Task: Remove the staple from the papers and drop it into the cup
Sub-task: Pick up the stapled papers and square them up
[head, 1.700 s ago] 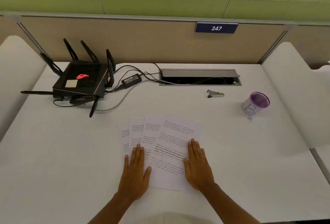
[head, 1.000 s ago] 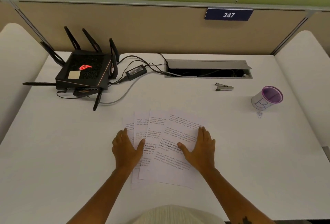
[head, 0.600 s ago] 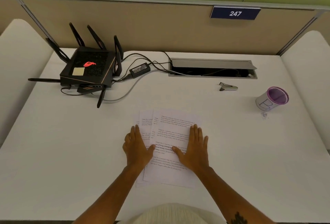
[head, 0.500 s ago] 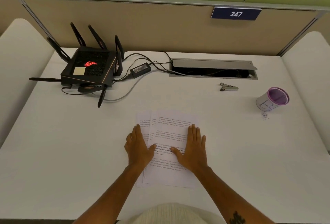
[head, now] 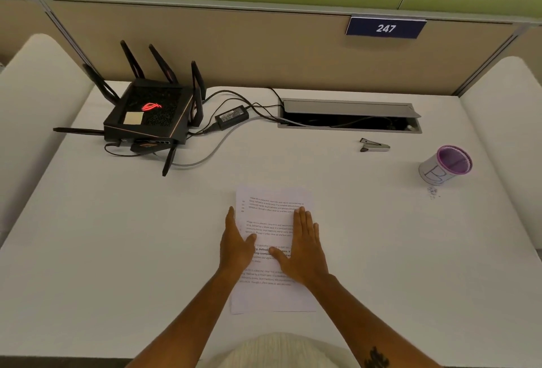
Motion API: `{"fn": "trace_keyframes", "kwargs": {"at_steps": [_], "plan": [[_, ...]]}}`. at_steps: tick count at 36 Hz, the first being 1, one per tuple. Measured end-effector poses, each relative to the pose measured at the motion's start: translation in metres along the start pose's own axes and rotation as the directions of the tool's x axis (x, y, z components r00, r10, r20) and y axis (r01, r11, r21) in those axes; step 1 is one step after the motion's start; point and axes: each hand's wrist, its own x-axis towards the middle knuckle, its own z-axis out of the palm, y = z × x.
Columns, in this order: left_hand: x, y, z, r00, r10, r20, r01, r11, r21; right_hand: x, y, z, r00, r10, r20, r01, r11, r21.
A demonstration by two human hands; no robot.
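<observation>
The printed papers (head: pixel 272 221) lie stacked in one pile on the white desk, straight in front of me. My left hand (head: pixel 236 246) rests flat against the pile's left edge. My right hand (head: pixel 305 246) lies flat on the pile's right side, its thumb pointing inward. Neither hand holds anything. No staple shows in the pile at this size. A metal staple remover (head: pixel 374 145) lies at the back right. The white cup with a purple rim (head: pixel 445 165) stands at the far right.
A black router (head: pixel 149 116) with antennas sits at the back left, with a power adapter (head: pixel 231 116) and cables running to an open cable tray (head: pixel 349 116). Small specks (head: pixel 432 192) lie in front of the cup. A beige partition closes the back.
The sheets were fanned out to the left. Both hands have pushed them together into one squared pile, and my hands now sit closer to each other.
</observation>
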Motion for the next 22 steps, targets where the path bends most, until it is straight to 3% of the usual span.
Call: {"fn": "trace_keyframes", "kwargs": {"at_steps": [6, 10, 15, 19, 22], "plan": [[-0.009, 0.002, 0.001, 1.0, 0.02, -0.021, -0.021, 0.998, -0.052, -0.003, -0.005, 0.001, 0.998, -0.049, 0.026, 0.045, 0.991, 0.127], [-0.014, 0.002, -0.003, 0.999, 0.027, -0.034, -0.03, 0.993, -0.114, -0.006, -0.002, -0.01, 0.989, 0.092, -0.114, -0.043, 0.925, 0.377], [-0.023, 0.006, -0.014, 0.996, 0.085, -0.018, -0.087, 0.974, -0.209, -0.007, 0.006, -0.033, 0.912, 0.401, -0.089, -0.244, 0.702, 0.669], [-0.029, 0.014, -0.023, 0.993, 0.12, -0.007, -0.117, 0.953, -0.28, -0.007, 0.017, -0.053, 0.921, 0.389, 0.031, -0.241, 0.507, 0.828], [-0.034, 0.022, -0.026, 0.989, 0.149, -0.019, -0.147, 0.936, -0.319, -0.01, 0.02, -0.066, 0.95, 0.28, 0.139, -0.242, 0.378, 0.893]]}}
